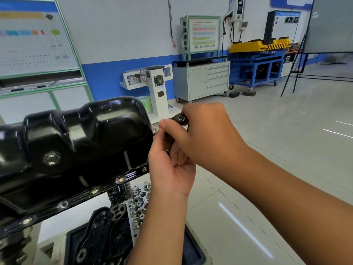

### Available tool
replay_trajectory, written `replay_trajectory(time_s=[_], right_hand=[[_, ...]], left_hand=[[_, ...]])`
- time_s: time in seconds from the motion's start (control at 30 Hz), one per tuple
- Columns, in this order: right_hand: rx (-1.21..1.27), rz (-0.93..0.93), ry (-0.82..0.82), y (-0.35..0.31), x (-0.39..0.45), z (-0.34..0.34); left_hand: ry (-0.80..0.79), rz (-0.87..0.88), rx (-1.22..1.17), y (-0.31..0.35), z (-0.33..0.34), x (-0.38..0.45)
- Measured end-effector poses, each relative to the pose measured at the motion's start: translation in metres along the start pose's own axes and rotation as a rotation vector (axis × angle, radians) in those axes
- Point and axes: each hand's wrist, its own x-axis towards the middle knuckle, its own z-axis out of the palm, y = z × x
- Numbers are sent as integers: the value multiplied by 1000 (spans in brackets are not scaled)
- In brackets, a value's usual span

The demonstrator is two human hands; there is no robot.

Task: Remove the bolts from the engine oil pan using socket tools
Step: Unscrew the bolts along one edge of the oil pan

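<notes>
Both hands are working at the far right end of the black oil pan (76, 142), which sits upturned on the engine, its flange running from the lower left edge up toward the right corner. The right hand (206, 131) comes over the top with fingers curled around the head of a socket ratchet (180, 119); its chrome drive shows just past the knuckles. The left hand (170, 161) comes up from below, thumb raised and fingers folded around the tool's shaft, steadying it against the pan's end corner. The bolt under the socket is hidden behind the fingers, so seating cannot be confirmed.

Along the near flange five flange bolts (120, 179) are seated, and a large drain plug (51, 159) sits on the pan's side wall. Below, a cylinder head (140, 197) and black covers lie in a tray (194, 253).

Handling-wise: the pan looks like stiff pressed steel, glossy and probably slick with oil, and it stays put for now. The bolts are small, hard and easy to drop, so a fingertip pinch at the head suits them once they are loose. The ratchet wants a firm grip, with one hand pressing the head square onto the bolt.
</notes>
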Motion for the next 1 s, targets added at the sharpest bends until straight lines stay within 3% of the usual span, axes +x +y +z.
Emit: replay_trajectory(time_s=[0.17, 0.37, 0.57, 0.63, 0.8, 1.0], right_hand=[[-47, -219, -138, -1, 0, -11], [-47, 2, -64, -4, 5, -9], [-68, -148, -185, 5, 2, -15], [-4, -124, -155, 5, 0, -15], [-92, 85, -81, 8, 6, -13], [-22, -123, -120, 12, -1, -16]], left_hand=[[74, -49, 17, 7, -4, 9], [-2, -41, -3, 6, -2, 5], [61, -77, 24, -8, 3, 1], [64, -73, 44, -9, 3, 1], [14, -84, -79, -14, 2, -4], [62, -49, -8, -18, 1, 1]])
